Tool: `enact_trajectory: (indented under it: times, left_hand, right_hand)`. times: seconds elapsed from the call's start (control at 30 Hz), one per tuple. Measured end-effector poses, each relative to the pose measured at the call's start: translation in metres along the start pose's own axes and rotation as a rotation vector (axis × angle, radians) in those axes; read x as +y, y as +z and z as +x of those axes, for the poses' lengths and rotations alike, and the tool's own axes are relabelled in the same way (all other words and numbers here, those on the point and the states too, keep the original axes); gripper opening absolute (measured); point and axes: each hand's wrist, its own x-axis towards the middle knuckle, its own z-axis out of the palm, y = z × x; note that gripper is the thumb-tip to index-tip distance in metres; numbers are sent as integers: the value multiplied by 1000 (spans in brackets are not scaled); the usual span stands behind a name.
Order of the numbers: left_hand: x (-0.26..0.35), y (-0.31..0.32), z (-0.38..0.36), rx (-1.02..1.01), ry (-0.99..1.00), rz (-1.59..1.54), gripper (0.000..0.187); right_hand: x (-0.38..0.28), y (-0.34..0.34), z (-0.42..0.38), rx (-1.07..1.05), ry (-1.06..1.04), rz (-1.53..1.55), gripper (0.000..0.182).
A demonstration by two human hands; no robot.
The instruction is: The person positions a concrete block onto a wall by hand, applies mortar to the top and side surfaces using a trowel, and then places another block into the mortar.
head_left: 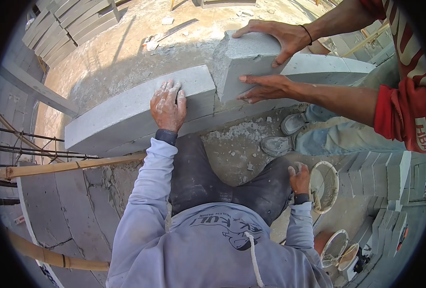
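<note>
My left hand [169, 106] rests on the near top edge of a long grey concrete block [141, 103] in a low wall, its dusty fingers apart and lying on the surface. My right hand [299, 180] lies against my right knee, with loosely bent fingers and nothing visible in them. Right of my left hand, a shorter grey block [249, 53] with a rough broken end stands above the wall line. A co-worker's two hands [282, 41] hold that shorter block, one on top and one at its near side.
A mortar-smeared bucket [324, 187] stands beside my right hand, with another bucket [334, 247] farther down. Stacked blocks [71, 26] are at upper left, and more blocks [378, 175] at right. Bamboo poles [78, 165] and rebar [26, 144] cross the left side. Rubble [242, 144] litters the floor.
</note>
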Motion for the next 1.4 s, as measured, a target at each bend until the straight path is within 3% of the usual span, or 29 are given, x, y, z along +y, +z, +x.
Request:
enact_trajectory:
  times: [0.33, 0.73, 1.03, 1.4]
  left_hand:
    - [0, 1, 0, 5, 3, 6, 23]
    - [0, 1, 0, -13, -11, 6, 24]
    - [1, 2, 0, -22, -6, 4, 25]
    - [1, 1, 0, -28, 3, 14, 25]
  right_hand:
    - [2, 8, -3, -52, 31, 74, 31]
    - [-4, 24, -1, -40, -89, 61, 30]
    - [-46, 51, 14, 2, -174, 87, 30]
    - [-85, 86, 22, -118, -223, 261, 31]
